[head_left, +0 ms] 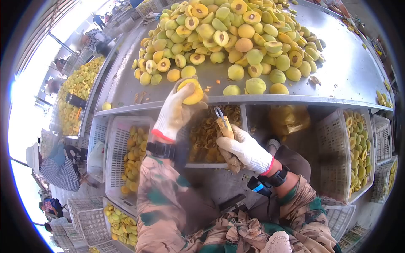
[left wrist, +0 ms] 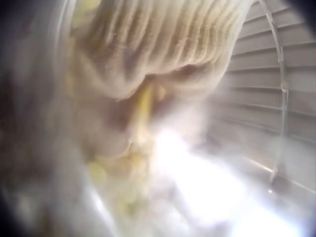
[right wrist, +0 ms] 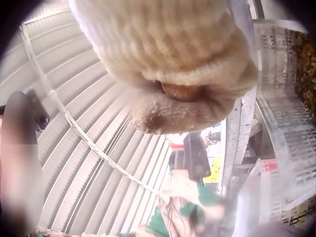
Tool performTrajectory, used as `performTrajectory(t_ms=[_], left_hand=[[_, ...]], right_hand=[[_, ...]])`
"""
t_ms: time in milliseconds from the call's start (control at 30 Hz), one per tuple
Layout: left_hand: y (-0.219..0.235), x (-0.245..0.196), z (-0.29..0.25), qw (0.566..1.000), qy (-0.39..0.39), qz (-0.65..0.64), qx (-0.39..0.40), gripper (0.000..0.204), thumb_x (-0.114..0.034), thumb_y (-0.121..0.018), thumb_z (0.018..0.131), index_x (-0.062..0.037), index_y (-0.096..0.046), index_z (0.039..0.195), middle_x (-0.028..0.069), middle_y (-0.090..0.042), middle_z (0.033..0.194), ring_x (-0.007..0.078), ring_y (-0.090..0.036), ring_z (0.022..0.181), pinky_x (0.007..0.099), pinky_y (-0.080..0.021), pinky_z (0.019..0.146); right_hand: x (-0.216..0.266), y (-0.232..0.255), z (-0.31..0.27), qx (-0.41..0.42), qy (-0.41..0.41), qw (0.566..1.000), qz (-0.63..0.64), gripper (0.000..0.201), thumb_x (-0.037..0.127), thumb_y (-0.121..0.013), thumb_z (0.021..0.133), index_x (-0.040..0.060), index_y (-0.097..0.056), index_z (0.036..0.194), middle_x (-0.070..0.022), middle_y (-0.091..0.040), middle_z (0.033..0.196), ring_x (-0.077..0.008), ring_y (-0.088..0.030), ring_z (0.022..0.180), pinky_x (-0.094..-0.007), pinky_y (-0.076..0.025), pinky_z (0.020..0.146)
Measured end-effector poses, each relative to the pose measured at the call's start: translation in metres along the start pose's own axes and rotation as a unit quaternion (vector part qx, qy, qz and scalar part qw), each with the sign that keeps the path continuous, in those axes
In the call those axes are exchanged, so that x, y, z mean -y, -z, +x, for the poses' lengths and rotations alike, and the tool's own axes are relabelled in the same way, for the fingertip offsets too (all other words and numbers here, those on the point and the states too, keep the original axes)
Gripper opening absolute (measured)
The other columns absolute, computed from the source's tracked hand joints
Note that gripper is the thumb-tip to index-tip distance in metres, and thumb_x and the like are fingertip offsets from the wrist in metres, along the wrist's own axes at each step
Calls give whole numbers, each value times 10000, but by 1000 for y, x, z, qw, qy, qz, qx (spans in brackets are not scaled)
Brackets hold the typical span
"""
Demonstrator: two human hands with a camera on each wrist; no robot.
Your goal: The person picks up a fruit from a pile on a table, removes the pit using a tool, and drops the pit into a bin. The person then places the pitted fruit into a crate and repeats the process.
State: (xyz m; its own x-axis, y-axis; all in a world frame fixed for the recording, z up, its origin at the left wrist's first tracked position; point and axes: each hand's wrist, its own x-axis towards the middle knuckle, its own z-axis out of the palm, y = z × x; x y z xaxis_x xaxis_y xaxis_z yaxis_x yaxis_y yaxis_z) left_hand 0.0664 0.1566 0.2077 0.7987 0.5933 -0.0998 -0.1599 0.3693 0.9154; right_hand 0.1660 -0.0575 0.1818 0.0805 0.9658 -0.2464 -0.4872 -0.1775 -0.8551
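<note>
In the head view my gloved left hand (head_left: 175,113) holds a yellow peach (head_left: 193,93) just over the front edge of the steel table (head_left: 126,90). Lower and to the right, my gloved right hand (head_left: 249,149) grips a pitting tool (head_left: 225,126) by its wooden handle, its metal loop pointing up toward the table and apart from the peach. The left wrist view is blurred, with the ribbed glove (left wrist: 163,44) bent over something yellow. In the right wrist view, the brown handle end (right wrist: 182,92) shows between curled glove fingers.
A big heap of whole and halved peaches (head_left: 219,38) covers the table. Below its edge is a bin of scraps (head_left: 206,143). White crates of peach halves stand left (head_left: 118,168) and right (head_left: 333,147). A yellow bag (head_left: 289,118) lies underneath. Other people work at far left.
</note>
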Motion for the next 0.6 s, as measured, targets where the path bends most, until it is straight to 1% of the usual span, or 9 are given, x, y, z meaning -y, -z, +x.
performTrajectory(t_ms=[33,100,133,233,333,400,433,533,600], left_hand=[[1,11,-16,995,22,-99,17,439,-417,-470,1043,-23,-551,1218,157,-653,1019,264,-656,898,383,-553,808],[-7,30,-44,988,9,-155,0,544,-509,-370,1052,-21,-552,1208,155,-650,1019,260,-643,908,390,-544,813],[-12,41,-53,987,-21,-149,-64,572,-539,-327,1053,-31,-551,1190,159,-650,1005,257,-633,917,395,-535,822],[-32,51,-72,975,-49,-125,-179,564,-542,-319,1055,-39,-545,1171,157,-645,997,247,-630,880,388,-535,818],[-32,64,-70,970,-101,23,-219,543,-526,-310,1064,-43,-537,1164,134,-658,948,228,-642,854,355,-543,793],[-36,67,-69,955,-119,116,-246,576,-532,-278,1066,-36,-549,1174,119,-670,922,208,-648,860,320,-542,794],[-38,66,-69,949,-120,136,-258,584,-528,-271,1067,-32,-564,1165,118,-671,928,207,-648,862,316,-540,797],[-46,65,-71,928,-134,187,-292,592,-499,-272,1072,-13,-602,1143,116,-674,931,201,-645,847,308,-529,790],[-49,68,-71,913,-156,214,-310,570,-459,-300,1075,7,-623,1137,120,-675,912,194,-639,806,310,-517,766]], right_hand=[[0,-4,2,9,-2,1000,-17,237,260,-588,957,64,-490,1049,-13,-576,715,-86,-534,543,-237,-443,494],[2,-15,1,2,-21,999,-41,209,243,-579,953,65,-490,1019,-24,-578,700,-97,-551,532,-245,-444,482],[1,-20,1,-3,-31,998,-54,196,234,-574,951,66,-490,1004,-30,-578,692,-103,-559,526,-249,-444,475],[-15,-24,9,-36,-35,989,-136,248,238,-570,938,39,-519,1075,-72,-620,740,-139,-608,549,-282,-483,488],[-21,-29,14,-69,13,974,-214,302,226,-569,936,32,-503,1158,-84,-594,701,-149,-555,470,-313,-475,463],[-31,-28,20,-104,48,946,-302,349,262,-566,935,35,-500,1192,-139,-634,749,-209,-620,534,-351,-511,545],[-35,-27,23,-123,66,928,-345,372,279,-564,935,37,-498,1209,-166,-653,773,-240,-652,565,-370,-529,586],[-44,-30,26,-166,79,883,-432,390,320,-559,931,49,-497,1205,-222,-672,833,-323,-693,654,-398,-543,683],[-46,-33,26,-170,57,882,-435,392,329,-556,931,42,-497,1192,-249,-670,859,-347,-696,671,-405,-544,670]])
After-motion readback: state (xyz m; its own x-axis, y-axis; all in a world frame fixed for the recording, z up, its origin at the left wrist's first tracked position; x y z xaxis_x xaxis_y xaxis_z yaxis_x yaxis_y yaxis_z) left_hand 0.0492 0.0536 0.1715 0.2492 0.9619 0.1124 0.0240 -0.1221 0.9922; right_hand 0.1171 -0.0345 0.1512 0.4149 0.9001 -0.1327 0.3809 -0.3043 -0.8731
